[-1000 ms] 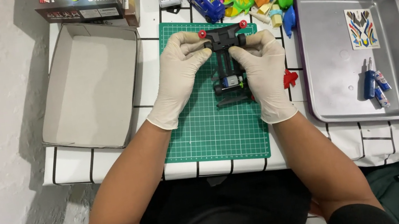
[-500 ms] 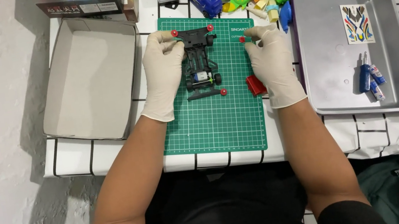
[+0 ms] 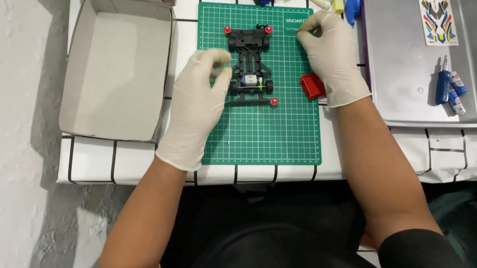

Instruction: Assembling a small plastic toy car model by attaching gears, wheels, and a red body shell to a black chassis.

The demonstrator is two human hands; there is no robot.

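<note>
Gloves cover both hands above a green cutting mat (image 3: 264, 136) on the tiled surface. A black toy car chassis (image 3: 251, 65) lies there between the hands, long axis running away from the person. The left hand (image 3: 199, 105) is just beside it, fingers pinched together, on what I cannot tell. The right hand (image 3: 333, 55) is curled near the mat's far corner, its grip hidden, a red part (image 3: 311, 86) beside it. The steel tray (image 3: 400, 70) holds a sticker sheet (image 3: 438, 21) and a blue screwdriver (image 3: 442, 82); the cardboard box lid (image 3: 113, 68) holds nothing.
</note>
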